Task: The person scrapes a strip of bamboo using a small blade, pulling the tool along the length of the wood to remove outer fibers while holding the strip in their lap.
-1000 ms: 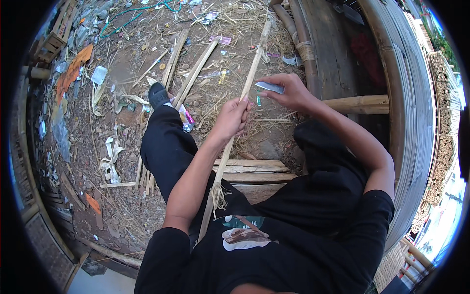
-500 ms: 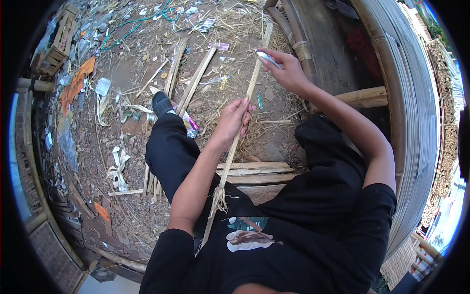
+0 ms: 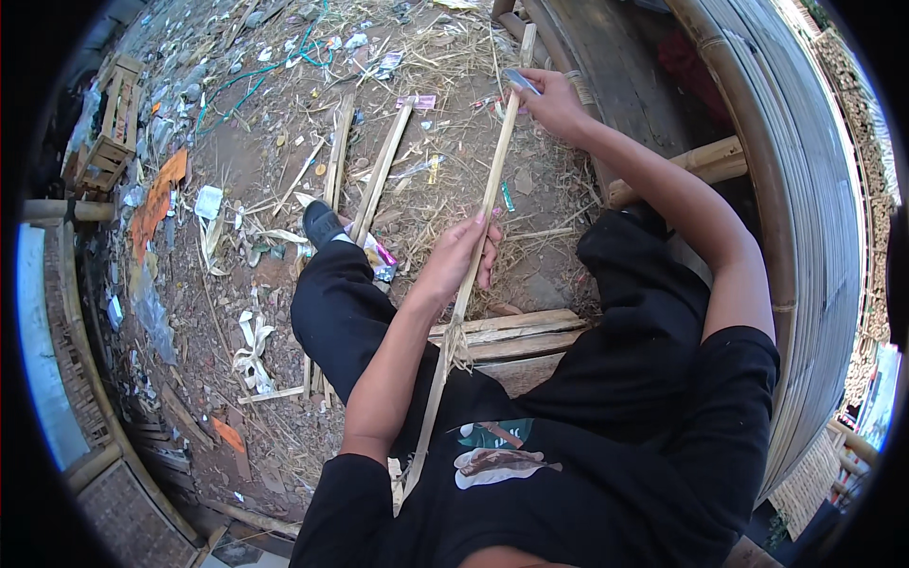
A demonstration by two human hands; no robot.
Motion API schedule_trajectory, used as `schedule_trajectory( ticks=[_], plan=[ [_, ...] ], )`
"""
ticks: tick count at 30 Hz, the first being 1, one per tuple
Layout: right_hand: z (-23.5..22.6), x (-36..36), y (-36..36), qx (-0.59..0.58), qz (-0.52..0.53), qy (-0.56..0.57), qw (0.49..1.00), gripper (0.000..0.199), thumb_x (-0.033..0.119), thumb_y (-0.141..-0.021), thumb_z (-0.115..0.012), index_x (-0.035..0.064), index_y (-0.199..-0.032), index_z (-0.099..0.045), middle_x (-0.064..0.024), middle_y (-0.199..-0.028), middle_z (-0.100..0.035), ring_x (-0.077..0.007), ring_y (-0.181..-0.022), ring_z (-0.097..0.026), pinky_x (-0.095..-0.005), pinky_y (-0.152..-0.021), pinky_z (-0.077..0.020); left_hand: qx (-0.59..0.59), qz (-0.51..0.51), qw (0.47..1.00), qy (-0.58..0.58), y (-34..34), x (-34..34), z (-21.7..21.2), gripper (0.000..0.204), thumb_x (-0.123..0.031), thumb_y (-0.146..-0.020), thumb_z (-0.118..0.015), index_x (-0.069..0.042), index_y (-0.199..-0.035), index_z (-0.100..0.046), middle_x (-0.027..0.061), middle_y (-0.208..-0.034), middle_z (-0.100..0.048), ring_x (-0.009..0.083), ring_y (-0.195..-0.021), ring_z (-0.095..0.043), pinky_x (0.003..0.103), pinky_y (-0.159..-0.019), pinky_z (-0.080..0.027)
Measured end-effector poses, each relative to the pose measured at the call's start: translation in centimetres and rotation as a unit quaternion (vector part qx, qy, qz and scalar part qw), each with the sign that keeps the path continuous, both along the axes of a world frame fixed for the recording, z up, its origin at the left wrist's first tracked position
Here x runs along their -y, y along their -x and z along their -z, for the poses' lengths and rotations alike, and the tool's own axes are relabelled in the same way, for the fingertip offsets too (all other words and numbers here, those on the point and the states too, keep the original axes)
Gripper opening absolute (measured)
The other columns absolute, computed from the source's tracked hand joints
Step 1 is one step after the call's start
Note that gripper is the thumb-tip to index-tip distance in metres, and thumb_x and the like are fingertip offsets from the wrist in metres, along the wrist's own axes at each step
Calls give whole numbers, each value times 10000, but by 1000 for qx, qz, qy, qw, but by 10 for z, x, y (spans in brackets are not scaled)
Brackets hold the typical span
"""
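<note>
A long pale bamboo strip [image 3: 498, 166] runs slantwise from the far ground, past my legs, to my lap. Its near end rests against my shirt. My left hand [image 3: 459, 256] is closed around the middle of the strip. Farther up, my right hand [image 3: 559, 106] pinches a small flat silver tool [image 3: 523, 81], which looks like a knife blade, against the strip's far part. The tool's handle is hidden in my fingers. Curled, frayed shavings [image 3: 454, 346] cling to the strip below my left hand.
Split bamboo pieces [image 3: 383, 170] lie on the littered dirt beyond my left foot, and more wood pieces [image 3: 521, 336] lie between my legs. A bamboo bench [image 3: 653, 95] stands at right. A wooden crate [image 3: 112, 133] sits far left, near an orange scrap [image 3: 156, 204].
My right hand has moved slightly farther up and right along the strip, and the tool now shows its flat silver face. My left hand keeps its hold. The whole view has shifted a little.
</note>
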State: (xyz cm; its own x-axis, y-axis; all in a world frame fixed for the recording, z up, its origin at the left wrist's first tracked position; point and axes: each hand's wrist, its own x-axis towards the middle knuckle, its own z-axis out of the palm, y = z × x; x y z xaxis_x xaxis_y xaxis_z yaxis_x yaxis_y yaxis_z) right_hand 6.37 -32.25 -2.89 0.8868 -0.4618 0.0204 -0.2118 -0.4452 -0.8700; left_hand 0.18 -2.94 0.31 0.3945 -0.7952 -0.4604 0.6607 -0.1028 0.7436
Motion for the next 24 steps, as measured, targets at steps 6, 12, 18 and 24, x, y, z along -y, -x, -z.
schedule_trajectory(
  ticks=[6,12,18,24],
  plan=[
    [-22,-5,16,-48,-77,85,992,341,166,-936,-536,164,-1269,-609,-85,-722,-631,-120,-602,-523,-303,-619,-458,-21,-21,999,13,3,-5,5,321,-354,-1043,-357,-101,-876,-462,-62,-523,-303,47,-351,-251,215,-307,-208],
    [-37,-11,17,-20,-88,116,989,367,105,-927,-502,230,-1249,-626,-154,-687,-597,-150,-576,-524,-319,-614,-458,-34,-28,999,17,5,-2,-1,325,-356,-1039,-370,-103,-850,-445,-59,-512,-271,47,-344,-226,219,-303,-190],
    [-7,-33,32,68,-225,186,954,379,65,-926,-467,214,-1229,-640,-180,-816,-668,-182,-604,-574,-323,-630,-472,-36,-35,999,18,-1,-1,1,325,-365,-1039,-368,-112,-845,-435,-68,-519,-288,41,-351,-248,214,-306,-195],
    [-34,-21,21,-2,-128,146,981,413,18,-904,-459,188,-1238,-631,-198,-936,-681,-205,-684,-640,-338,-689,-498,-15,-35,999,8,1,0,2,322,-362,-1038,-373,-111,-847,-437,-72,-522,-296,41,-356,-250,214,-315,-203]
  ],
)
